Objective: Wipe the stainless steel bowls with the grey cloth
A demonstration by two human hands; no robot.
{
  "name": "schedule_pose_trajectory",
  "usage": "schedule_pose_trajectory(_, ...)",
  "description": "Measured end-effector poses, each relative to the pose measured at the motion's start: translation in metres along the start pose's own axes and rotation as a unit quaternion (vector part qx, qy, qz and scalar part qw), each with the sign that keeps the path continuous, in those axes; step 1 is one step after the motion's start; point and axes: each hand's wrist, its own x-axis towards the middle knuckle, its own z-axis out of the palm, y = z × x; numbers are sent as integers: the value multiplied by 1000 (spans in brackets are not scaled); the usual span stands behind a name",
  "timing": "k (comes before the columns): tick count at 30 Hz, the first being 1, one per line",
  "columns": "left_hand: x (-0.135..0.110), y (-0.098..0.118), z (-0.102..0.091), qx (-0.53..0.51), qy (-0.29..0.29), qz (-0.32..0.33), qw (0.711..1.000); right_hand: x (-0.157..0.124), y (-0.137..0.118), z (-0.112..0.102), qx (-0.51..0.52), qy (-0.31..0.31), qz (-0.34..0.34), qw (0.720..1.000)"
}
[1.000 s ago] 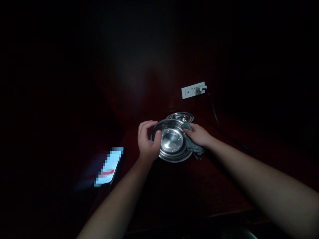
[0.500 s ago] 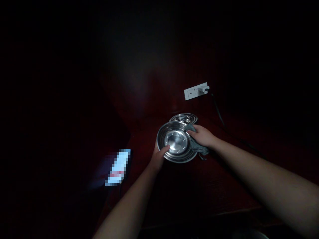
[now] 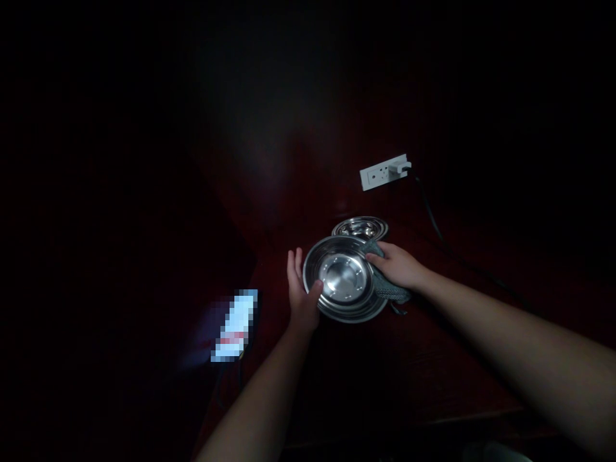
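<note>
A shiny stainless-steel bowl (image 3: 342, 277) is tilted towards me, its inside showing. My right hand (image 3: 397, 264) pinches a grey-green cloth (image 3: 392, 290) against the bowl's right rim, thumb on the inner side. At the left rim, my left hand (image 3: 304, 298) has its fingers spread and raised outside the bowl, while its thumb lies over the edge. Whether the palm touches the bowl I cannot tell. Just behind is another steel dish (image 3: 360, 226), partly covered by the bowl.
A lit phone-like screen (image 3: 235, 326), blurred out, lies left of my left forearm. On the dark red back surface is a white socket panel (image 3: 384, 172) with a plug (image 3: 399, 168) and a dark cable (image 3: 430, 208) trailing right. A pale rounded object (image 3: 503, 452) shows below the front edge.
My left fingers have come away from behind the bowl and spread out beside its rim. My right hand keeps the cloth at the right rim. The whole view has shifted slightly.
</note>
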Motion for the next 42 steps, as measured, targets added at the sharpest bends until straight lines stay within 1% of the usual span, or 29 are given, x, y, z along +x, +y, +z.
schedule_pose_trajectory(1,-1,-3,0,-18,4,-31,999,0,0,0,2,3,1,1000)
schedule_pose_trajectory(4,-4,-13,-2,-61,-11,-140,988,1,2,1,0,12,5,1000)
schedule_pose_trajectory(6,-5,-18,-3,-79,-3,-177,981,2,6,2,-4,8,7,1000)
schedule_pose_trajectory(8,-3,-23,-5,-87,-5,-189,978,3,9,3,-6,4,8,1000)
schedule_pose_trajectory(11,2,-28,-10,-88,-27,-194,977,3,12,4,15,-18,-9,1000)
schedule_pose_trajectory(14,7,-30,-14,-81,-38,-205,975,3,13,4,14,-24,-7,1000)
schedule_pose_trajectory(19,9,-27,-19,-86,-74,-243,963,2,11,1,-4,-40,-9,999)
schedule_pose_trajectory(23,7,-22,-19,-95,-88,-242,962,0,8,-1,-9,-58,-8,998)
schedule_pose_trajectory(27,6,-19,-16,-126,-81,-248,957,1,7,-1,-2,-60,1,998)
schedule_pose_trajectory(32,4,-20,-10,-173,-60,-246,952,5,15,2,18,-28,46,998)
schedule_pose_trajectory(36,3,-20,-6,-156,-45,-264,951,5,17,6,37,-22,55,998)
schedule_pose_trajectory(42,9,-23,-3,-149,-7,-273,950,5,15,8,31,-34,54,997)
